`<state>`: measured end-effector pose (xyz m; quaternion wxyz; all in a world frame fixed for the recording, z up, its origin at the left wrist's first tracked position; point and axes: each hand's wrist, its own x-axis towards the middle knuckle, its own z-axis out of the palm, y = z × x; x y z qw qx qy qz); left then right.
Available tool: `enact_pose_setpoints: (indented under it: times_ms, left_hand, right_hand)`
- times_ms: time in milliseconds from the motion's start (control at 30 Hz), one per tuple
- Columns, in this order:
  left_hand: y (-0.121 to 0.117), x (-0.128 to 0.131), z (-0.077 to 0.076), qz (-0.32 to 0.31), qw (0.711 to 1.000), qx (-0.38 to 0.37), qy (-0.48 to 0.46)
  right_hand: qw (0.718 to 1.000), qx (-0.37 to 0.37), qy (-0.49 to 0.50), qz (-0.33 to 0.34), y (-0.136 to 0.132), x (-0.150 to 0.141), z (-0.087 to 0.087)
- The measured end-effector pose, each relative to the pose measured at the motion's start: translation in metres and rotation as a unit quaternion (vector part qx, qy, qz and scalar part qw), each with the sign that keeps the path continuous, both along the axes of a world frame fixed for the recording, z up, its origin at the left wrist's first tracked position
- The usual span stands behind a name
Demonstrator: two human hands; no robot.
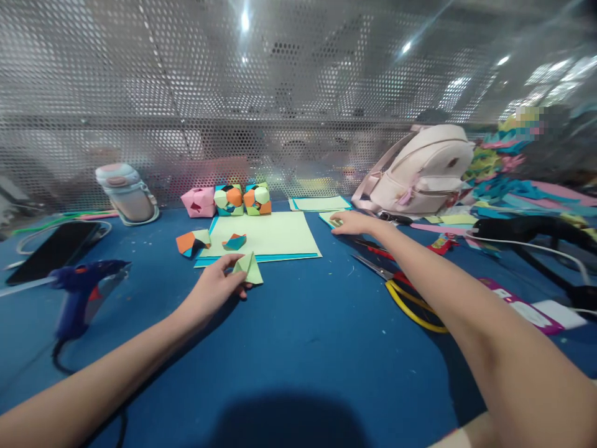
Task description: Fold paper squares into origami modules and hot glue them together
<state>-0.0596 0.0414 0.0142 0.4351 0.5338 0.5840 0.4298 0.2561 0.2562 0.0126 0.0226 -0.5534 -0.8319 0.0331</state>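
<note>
Near the front of the pale green paper sheets (275, 233), my left hand (217, 280) pinches a folded light green paper piece (250, 269). Out to the right, my right hand (347, 223) reaches down onto a small stack of green and blue paper (326, 217), its fingers touching the top; whether they grip a sheet I cannot tell. A small blue and orange folded paper piece (234, 241) lies on the large sheets. Beside their left edge sits an orange, green and blue folded piece (192, 242).
Finished paper cubes (228, 199) line the back. A blue glue gun (81, 292), a phone (56, 249) and a bottle (125, 193) stand left. Yellow-handled scissors (405, 302) lie under my right forearm. A backpack (426, 171) and paper strips (513, 193) fill the back right.
</note>
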Motion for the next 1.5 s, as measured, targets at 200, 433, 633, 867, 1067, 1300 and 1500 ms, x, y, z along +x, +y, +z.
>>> enact_pose_setpoints:
  times_ms: [200,433,633,867,1067,1300,1500]
  left_hand:
    - [0.012,-0.018,-0.003,0.004,0.985,0.032,0.167]
    - [0.011,-0.024,0.006,0.012,0.905,0.186,0.382]
    - [0.005,-0.018,0.009,0.0,0.886,0.216,0.409]
    - [-0.003,-0.008,0.013,-0.016,0.9,0.246,0.358]
    - [-0.025,0.017,0.025,-0.066,0.961,0.189,0.192]
    - [-0.029,0.041,0.023,-0.03,0.994,0.077,-0.075]
    - [-0.03,0.048,0.013,-0.106,0.947,-0.081,-0.291]
  right_hand:
    - [1.0,0.016,0.01,0.002,0.001,0.007,0.004]
    - [0.998,0.049,0.033,-0.018,0.003,0.025,0.003]
    - [0.993,0.091,0.063,-0.028,-0.001,0.025,-0.007]
    - [0.972,0.165,0.142,-0.09,-0.019,0.014,0.018]
    - [0.937,0.191,0.278,-0.094,-0.087,-0.015,0.059]
    - [0.757,-0.163,0.632,0.016,-0.183,-0.051,0.054]
    - [0.696,-0.252,0.672,0.005,-0.194,-0.06,0.03]
